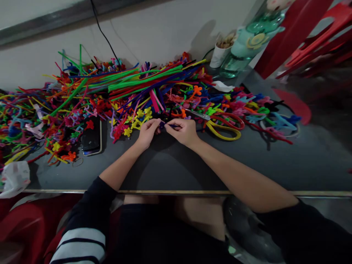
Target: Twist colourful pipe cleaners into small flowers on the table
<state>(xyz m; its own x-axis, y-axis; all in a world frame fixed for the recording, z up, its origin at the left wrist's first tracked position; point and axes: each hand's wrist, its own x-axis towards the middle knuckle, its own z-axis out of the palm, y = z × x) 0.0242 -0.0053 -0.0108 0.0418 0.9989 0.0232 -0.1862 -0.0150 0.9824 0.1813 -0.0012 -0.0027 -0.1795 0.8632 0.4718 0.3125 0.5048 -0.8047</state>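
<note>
Between my two hands is a small dark purple-blue pipe cleaner piece, its shape mostly hidden by fingers. My left hand pinches it from the left side. From the right, my right hand is closed on a dark strand of it, fingertips nearly touching those of the left. Just behind the hands lie yellow pipe cleaner flowers and a long bundle of green, red and blue pipe cleaners. Scissors with red and yellow handles rest right of my right hand.
Heaps of coloured pipe cleaners spread along the wall on the grey table. Two stacked phones lie at left, near a plastic bag. A white cup and a green bottle stand at the back right.
</note>
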